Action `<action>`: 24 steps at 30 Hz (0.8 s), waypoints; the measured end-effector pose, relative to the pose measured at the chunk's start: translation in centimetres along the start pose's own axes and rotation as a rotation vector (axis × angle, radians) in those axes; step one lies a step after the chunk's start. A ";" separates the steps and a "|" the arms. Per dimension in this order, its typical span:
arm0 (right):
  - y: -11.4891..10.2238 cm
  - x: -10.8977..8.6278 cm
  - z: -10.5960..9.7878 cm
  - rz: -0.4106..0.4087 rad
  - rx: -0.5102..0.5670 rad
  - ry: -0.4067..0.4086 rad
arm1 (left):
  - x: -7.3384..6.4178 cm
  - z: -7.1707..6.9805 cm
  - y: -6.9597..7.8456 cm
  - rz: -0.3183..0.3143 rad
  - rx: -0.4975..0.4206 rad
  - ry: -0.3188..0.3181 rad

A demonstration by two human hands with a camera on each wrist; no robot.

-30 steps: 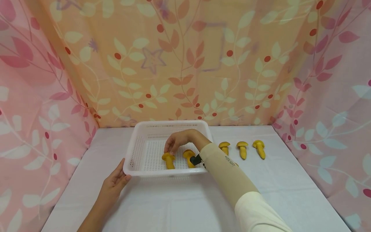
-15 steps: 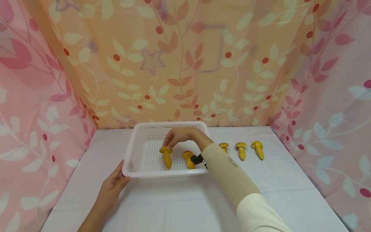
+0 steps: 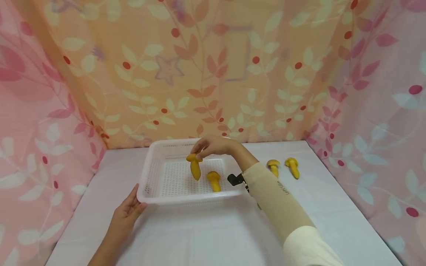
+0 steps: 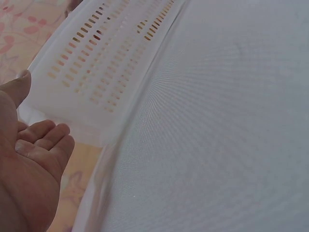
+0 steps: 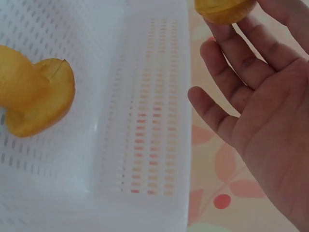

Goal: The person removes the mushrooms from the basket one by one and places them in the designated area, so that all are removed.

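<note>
My right hand (image 3: 213,145) pinches a yellow mushroom (image 3: 195,170) by its cap, stem hanging down, above the white perforated plastic basket (image 3: 186,199). Only part of that mushroom's cap (image 5: 224,9) shows at the top of the right wrist view, by the fingertips. A second yellow mushroom (image 3: 214,180) lies on the basket floor, below and to the right of the held one. My left hand (image 3: 124,214) holds the basket's near left corner between thumb and fingers. In the left wrist view the left hand (image 4: 34,159) is against the basket's end (image 4: 72,111).
Two more mushrooms lie on the white table to the right: one (image 3: 273,167) partly behind the right forearm, another (image 3: 293,168) farther right. A black wrist camera (image 3: 235,179) is on the right wrist. A leaf-patterned curtain (image 3: 213,74) stands behind the table.
My right hand has lifted the pinched mushroom up off the basket floor and moved slightly back. The left hand stays at the basket's corner. The head view has shifted a little.
</note>
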State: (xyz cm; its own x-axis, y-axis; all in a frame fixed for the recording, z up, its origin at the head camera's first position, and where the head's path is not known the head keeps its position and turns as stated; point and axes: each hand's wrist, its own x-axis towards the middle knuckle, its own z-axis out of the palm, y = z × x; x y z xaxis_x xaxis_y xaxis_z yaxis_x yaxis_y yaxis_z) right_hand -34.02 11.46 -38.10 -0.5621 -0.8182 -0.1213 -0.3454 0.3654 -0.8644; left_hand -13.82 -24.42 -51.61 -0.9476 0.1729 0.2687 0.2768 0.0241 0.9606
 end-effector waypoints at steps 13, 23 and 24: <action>-1.8 -5.2 -0.6 0.025 0.036 0.216 | -0.1 -0.6 0.1 -0.024 0.062 0.018; -2.3 -9.2 0.0 0.097 0.036 0.363 | -0.1 -0.5 0.1 -0.014 -0.008 0.017; -2.2 -9.6 0.2 0.099 0.042 0.370 | 0.0 -0.4 0.1 -0.003 -0.022 0.014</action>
State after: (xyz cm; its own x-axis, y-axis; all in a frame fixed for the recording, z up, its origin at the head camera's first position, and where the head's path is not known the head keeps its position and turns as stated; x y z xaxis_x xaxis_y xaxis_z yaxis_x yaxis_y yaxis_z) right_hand -27.73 18.42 -35.08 -0.8271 -0.5614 -0.0273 -0.2494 0.4100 -0.8773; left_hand -13.82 -24.85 -51.48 -0.9506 0.1592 0.2663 0.2702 0.0029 0.9628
